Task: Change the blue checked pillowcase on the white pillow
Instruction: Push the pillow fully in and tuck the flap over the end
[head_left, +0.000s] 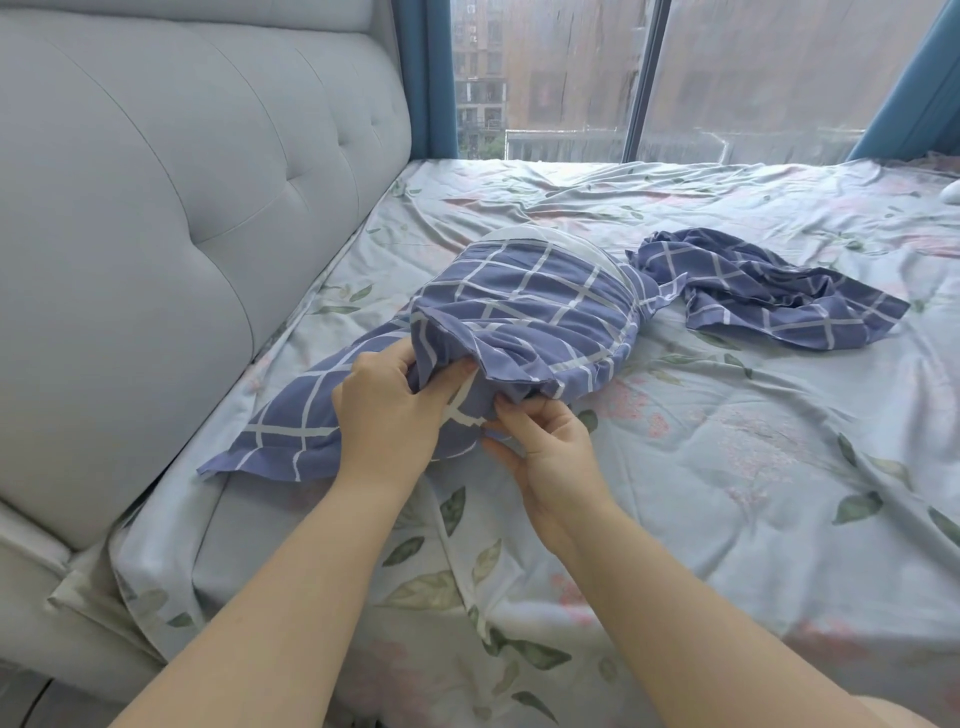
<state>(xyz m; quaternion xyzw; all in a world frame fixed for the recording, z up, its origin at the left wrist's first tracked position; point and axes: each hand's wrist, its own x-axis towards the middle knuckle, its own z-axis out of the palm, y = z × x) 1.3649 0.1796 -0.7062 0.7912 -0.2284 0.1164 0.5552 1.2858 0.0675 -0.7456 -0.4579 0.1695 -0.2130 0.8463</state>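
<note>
Counting two blue checked cases and one pillow here. One pillowcase (519, 312) is sitting mid-bed on the flowery sheet (727, 467), bunched around the white pillow (545, 241), which is poking out at its 12 o'clock end. The spare pillowcase (769, 296) is lying crumpled just beside it at 2 o'clock. Down at the 6 o'clock end, the left hand (389, 410) is gripping the fabric with curled fingers and the right hand (550, 452) is pinching the hem.
</note>
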